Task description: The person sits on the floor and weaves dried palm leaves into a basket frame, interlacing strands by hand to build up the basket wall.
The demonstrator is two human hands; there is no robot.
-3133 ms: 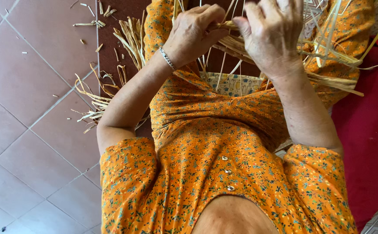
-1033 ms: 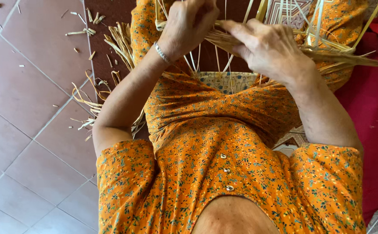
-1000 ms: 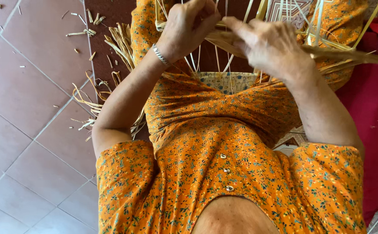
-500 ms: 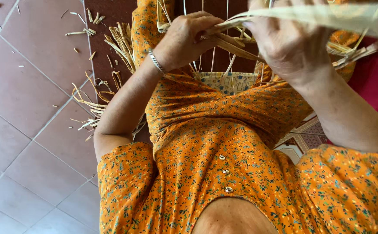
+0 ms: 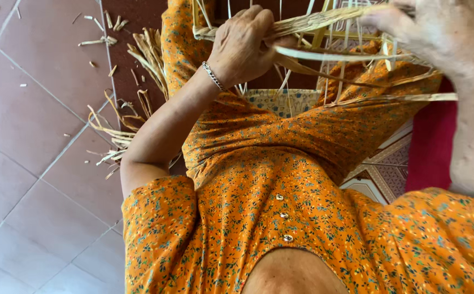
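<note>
Straw strips [image 5: 324, 54] stretch taut over the lap, far from the body, between both hands: left hand [image 5: 245, 46] clenched on the bundle, right hand [image 5: 438, 32] pinching their ends. Dry strips could snap under harder pulling; offcuts [image 5: 122, 125] litter the tiled floor [image 5: 30, 163] at left.
</note>
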